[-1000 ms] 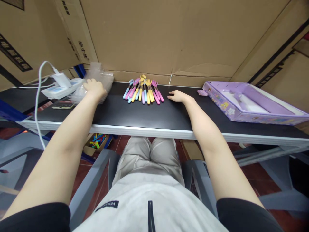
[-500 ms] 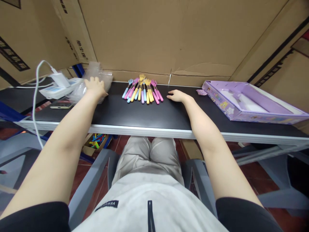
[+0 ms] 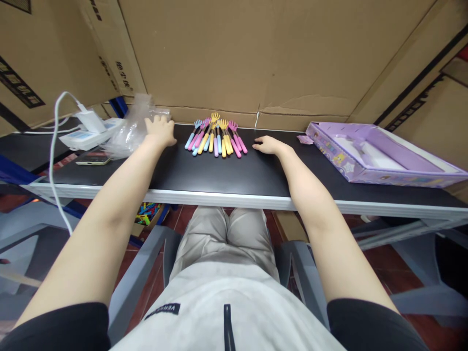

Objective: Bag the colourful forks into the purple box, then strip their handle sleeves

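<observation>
Several small plastic forks (image 3: 216,136) with blue, pink, yellow and purple handles lie fanned out at the back of the black table (image 3: 226,170). My left hand (image 3: 160,130) lies with fingers spread on the edge of a pile of clear plastic bags (image 3: 135,127), just left of the forks. My right hand (image 3: 267,145) rests flat on the table, fingers stretched out, a little right of the forks and holding nothing.
An open purple toy box (image 3: 380,155) sits at the right. A white power strip with charger and cable (image 3: 89,130) and a phone (image 3: 95,158) lie at the left. Cardboard sheets (image 3: 256,53) wall in the back. A grey chair (image 3: 153,253) is under me.
My left hand has slid to the right along the plastic bags, closer to the forks. My right hand has stayed put.
</observation>
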A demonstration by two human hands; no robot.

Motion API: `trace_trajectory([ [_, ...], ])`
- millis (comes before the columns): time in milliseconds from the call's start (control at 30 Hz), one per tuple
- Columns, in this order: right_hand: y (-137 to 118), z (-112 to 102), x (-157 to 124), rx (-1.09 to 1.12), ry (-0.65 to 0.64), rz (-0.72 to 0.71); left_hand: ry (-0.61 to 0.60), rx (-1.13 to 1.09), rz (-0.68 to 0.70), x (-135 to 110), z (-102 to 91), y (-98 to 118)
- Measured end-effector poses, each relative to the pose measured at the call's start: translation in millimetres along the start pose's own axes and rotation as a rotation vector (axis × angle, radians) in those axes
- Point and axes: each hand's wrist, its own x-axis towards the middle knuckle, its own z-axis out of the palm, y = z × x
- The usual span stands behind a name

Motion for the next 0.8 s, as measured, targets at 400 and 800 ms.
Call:
trace_trajectory([
  [400, 8, 2, 3, -0.006, -0.018, -0.044, 0.042, -0.428, 0.127, 5, -3.0, 109],
  [800, 64, -52, -13, -0.067, 0.662, 0.301, -0.100, -0.348, 0.267, 9, 17.0, 110],
])
